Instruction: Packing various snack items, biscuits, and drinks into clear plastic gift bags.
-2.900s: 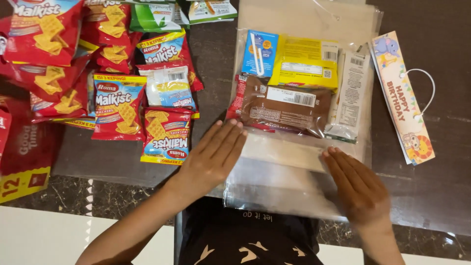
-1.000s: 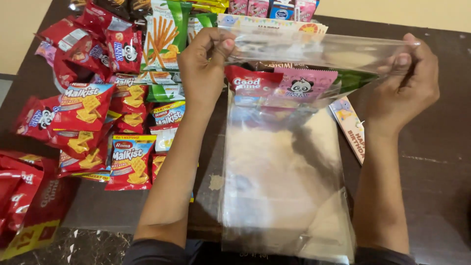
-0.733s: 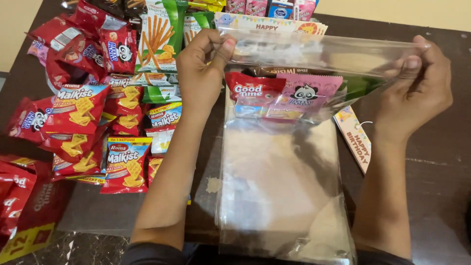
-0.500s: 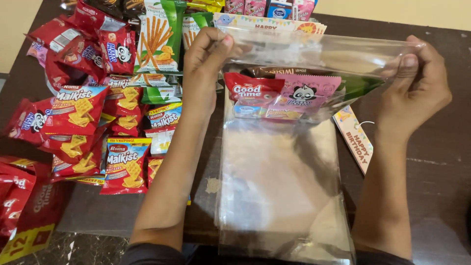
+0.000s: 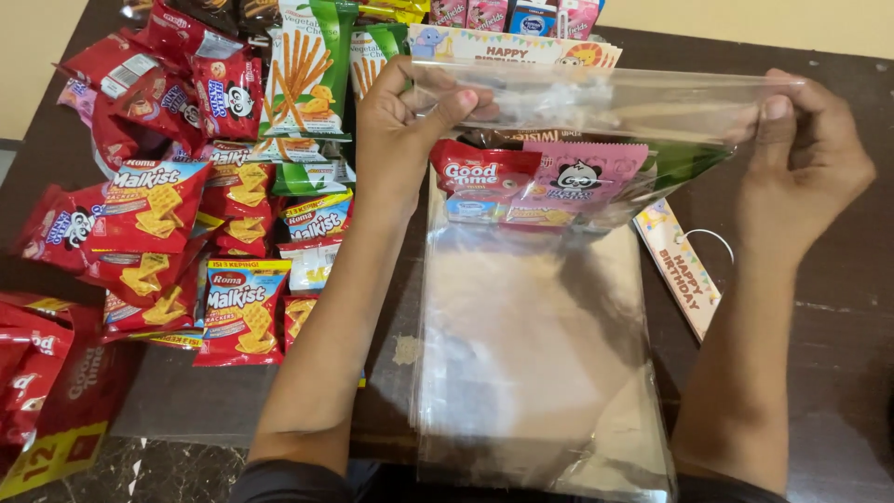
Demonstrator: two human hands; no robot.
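Head view: our left hand (image 5: 400, 121) and right hand (image 5: 805, 149) pinch, fingers closed, the top corners of a clear snack-filled bag (image 5: 568, 140), held raised above the stack of empty bags (image 5: 531, 363) on the table (image 5: 838, 354). We judge that a loosened pinch on the slippery film could let the bag tip and spill its packets.

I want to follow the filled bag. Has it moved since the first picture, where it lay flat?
Yes. The clear bag of snacks is now lifted off the stack of empty clear bags, held between left hand and right hand.

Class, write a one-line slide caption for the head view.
Left hand and right hand hold a snack-filled clear plastic bag above a stack of empty clear bags.
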